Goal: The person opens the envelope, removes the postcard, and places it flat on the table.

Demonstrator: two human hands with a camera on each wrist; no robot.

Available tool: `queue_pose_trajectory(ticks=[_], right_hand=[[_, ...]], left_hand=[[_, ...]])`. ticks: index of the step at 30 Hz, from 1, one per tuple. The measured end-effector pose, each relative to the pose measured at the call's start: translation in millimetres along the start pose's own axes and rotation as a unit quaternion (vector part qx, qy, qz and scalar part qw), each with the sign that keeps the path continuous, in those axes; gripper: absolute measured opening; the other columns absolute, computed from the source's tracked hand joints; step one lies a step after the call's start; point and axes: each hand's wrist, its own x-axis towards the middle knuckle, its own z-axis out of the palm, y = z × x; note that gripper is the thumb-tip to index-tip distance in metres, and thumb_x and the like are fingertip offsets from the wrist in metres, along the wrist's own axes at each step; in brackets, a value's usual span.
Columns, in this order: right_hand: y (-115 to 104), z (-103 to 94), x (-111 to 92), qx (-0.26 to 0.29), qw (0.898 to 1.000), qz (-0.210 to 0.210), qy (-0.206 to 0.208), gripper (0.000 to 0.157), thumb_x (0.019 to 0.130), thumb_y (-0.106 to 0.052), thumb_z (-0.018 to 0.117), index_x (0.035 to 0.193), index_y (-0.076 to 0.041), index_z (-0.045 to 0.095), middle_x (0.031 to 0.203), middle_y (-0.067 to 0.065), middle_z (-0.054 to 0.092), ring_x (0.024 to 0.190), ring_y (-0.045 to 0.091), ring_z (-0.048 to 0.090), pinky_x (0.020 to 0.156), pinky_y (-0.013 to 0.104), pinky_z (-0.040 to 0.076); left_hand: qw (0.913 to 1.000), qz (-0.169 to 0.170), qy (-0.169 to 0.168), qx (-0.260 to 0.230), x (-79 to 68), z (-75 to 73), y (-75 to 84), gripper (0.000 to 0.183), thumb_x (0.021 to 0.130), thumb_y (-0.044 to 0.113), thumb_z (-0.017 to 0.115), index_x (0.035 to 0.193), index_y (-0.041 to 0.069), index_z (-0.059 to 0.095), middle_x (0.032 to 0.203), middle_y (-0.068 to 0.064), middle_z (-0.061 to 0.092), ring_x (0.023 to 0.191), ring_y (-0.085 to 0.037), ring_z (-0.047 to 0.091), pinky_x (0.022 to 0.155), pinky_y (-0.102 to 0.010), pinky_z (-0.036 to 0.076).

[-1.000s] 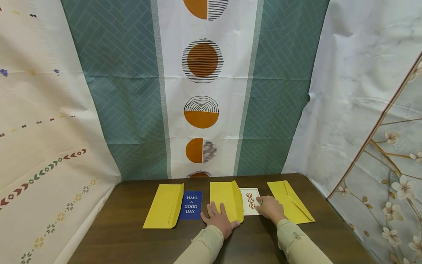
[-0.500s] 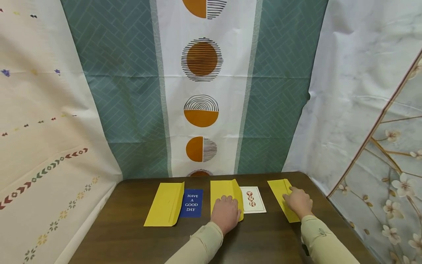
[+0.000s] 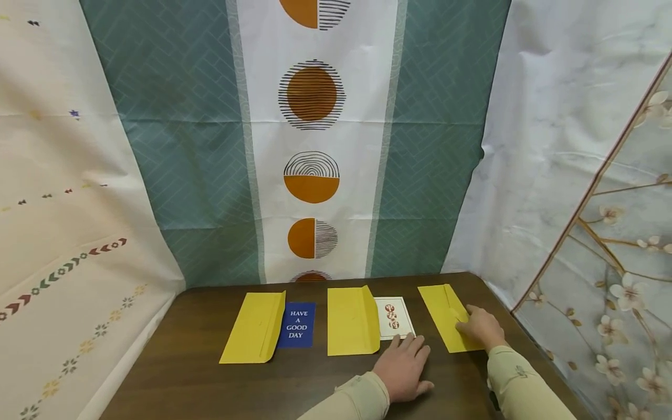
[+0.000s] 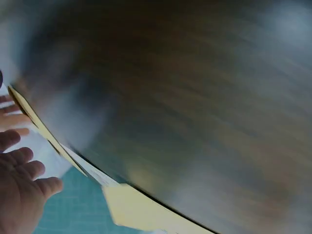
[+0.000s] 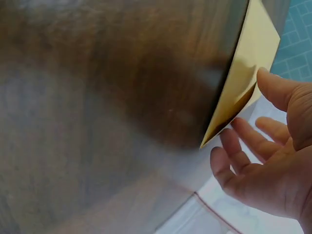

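In the head view, my left hand (image 3: 403, 368) has its fingers spread just in front of the white card (image 3: 395, 318) with red round marks. That card sticks out from under the flap side of the middle yellow envelope (image 3: 346, 321). My right hand (image 3: 482, 329) is at the right-hand yellow envelope (image 3: 443, 315) and covers part of its right side. The right wrist view has the thumb and fingers on either side of this envelope's raised flap (image 5: 247, 101), holding its edge. In the left wrist view, the left hand (image 4: 22, 180) holds nothing.
A third yellow envelope (image 3: 252, 326) lies at the left, with a blue "HAVE A GOOD DAY" card (image 3: 297, 325) beside it. All rest on a dark wooden table (image 3: 210, 391). Patterned cloth (image 3: 315, 192) hangs behind the table and at both sides.
My right hand has gone from the white card to the right-hand envelope's right side. The left hand has left the middle envelope and shifted right, towards the white card. The view has turned slightly right.
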Motion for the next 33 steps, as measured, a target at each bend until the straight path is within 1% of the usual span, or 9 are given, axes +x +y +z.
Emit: queue_pose_trajectory(ticks=[5,9,12,16,19,22,26,28,33], right_hand=[[-7.4,16.5,0.5,-0.014,0.999,-0.027,0.01,0.071,0.092,-0.021,0.078,0.147,0.015,0.051,0.141,0.039,0.06,0.127,0.058,0.06,0.102,0.067,0.051],[-20.9,28.2,-3.6,-0.02,0.999,-0.033,0.014,0.067,0.094,-0.021,0.078,0.148,0.011,0.054,0.142,0.035,0.062,0.128,0.057,0.061,0.102,0.067,0.052],[-30.6,32.2,-8.2,-0.022,0.999,-0.037,0.021,0.064,0.094,-0.021,0.078,0.147,0.007,0.056,0.142,0.033,0.064,0.127,0.056,0.062,0.1,0.067,0.053],[-38.3,33.9,-11.7,-0.031,0.999,-0.033,0.029,0.061,0.093,-0.02,0.079,0.146,0.006,0.059,0.14,0.032,0.065,0.125,0.055,0.064,0.098,0.068,0.054],[-40.3,36.9,-11.9,-0.038,0.999,-0.021,0.027,0.061,0.093,-0.02,0.078,0.146,0.004,0.06,0.141,0.031,0.066,0.125,0.053,0.064,0.099,0.067,0.054],[-43.0,39.4,-11.5,-0.041,0.999,-0.012,0.023,0.061,0.093,-0.02,0.078,0.146,0.004,0.06,0.14,0.03,0.067,0.124,0.052,0.065,0.099,0.066,0.055],[-45.4,40.8,-10.4,-0.041,0.999,0.0,0.023,0.06,0.093,-0.021,0.077,0.145,0.003,0.061,0.138,0.03,0.068,0.12,0.051,0.068,0.096,0.065,0.056],[-44.6,40.3,-10.3,-0.042,0.999,0.01,0.024,0.06,0.093,-0.021,0.077,0.146,0.003,0.061,0.138,0.029,0.068,0.118,0.051,0.068,0.094,0.065,0.057],[-38.5,34.0,-13.5,-0.041,0.999,0.021,0.028,0.062,0.093,-0.023,0.078,0.147,0.002,0.06,0.139,0.03,0.067,0.118,0.053,0.068,0.093,0.066,0.057]], left_hand=[[0.9984,-0.007,-0.048,-0.029,10.0,2.0,16.6,0.081,0.095,0.079,0.057,0.158,0.028,0.047,0.168,0.007,0.043,0.157,-0.016,0.042,0.125,-0.041,0.042],[0.9946,-0.024,-0.088,-0.051,12.4,5.7,20.9,0.084,0.096,0.081,0.052,0.162,0.03,0.042,0.172,0.008,0.037,0.16,-0.015,0.038,0.126,-0.039,0.039],[0.9914,-0.034,-0.11,-0.062,12.1,3.6,20.7,0.082,0.098,0.081,0.047,0.165,0.034,0.038,0.174,0.009,0.033,0.162,-0.016,0.034,0.127,-0.039,0.037],[0.9895,-0.032,-0.124,-0.068,13.6,-2.4,19.1,0.08,0.099,0.082,0.042,0.166,0.038,0.035,0.176,0.01,0.03,0.164,-0.018,0.031,0.128,-0.043,0.036],[0.9881,-0.025,-0.135,-0.07,16.5,-4.7,19.0,0.08,0.1,0.081,0.041,0.167,0.039,0.032,0.177,0.011,0.027,0.165,-0.016,0.028,0.13,-0.043,0.033],[0.9861,-0.026,-0.147,-0.073,19.8,-1.9,20.0,0.078,0.101,0.08,0.037,0.168,0.04,0.031,0.178,0.014,0.025,0.165,-0.01,0.026,0.132,-0.041,0.03],[0.9816,-0.033,-0.166,-0.088,23.7,3.9,21.8,0.077,0.103,0.079,0.032,0.169,0.038,0.029,0.178,0.015,0.022,0.165,-0.007,0.023,0.134,-0.037,0.024],[0.9804,-0.032,-0.169,-0.096,24.9,3.0,22.1,0.078,0.104,0.078,0.032,0.169,0.036,0.029,0.178,0.014,0.022,0.165,-0.008,0.023,0.134,-0.036,0.024],[0.9798,-0.02,-0.164,-0.112,27.8,-8.0,22.2,0.079,0.103,0.077,0.039,0.168,0.033,0.034,0.177,0.012,0.028,0.164,-0.01,0.028,0.132,-0.036,0.028]])
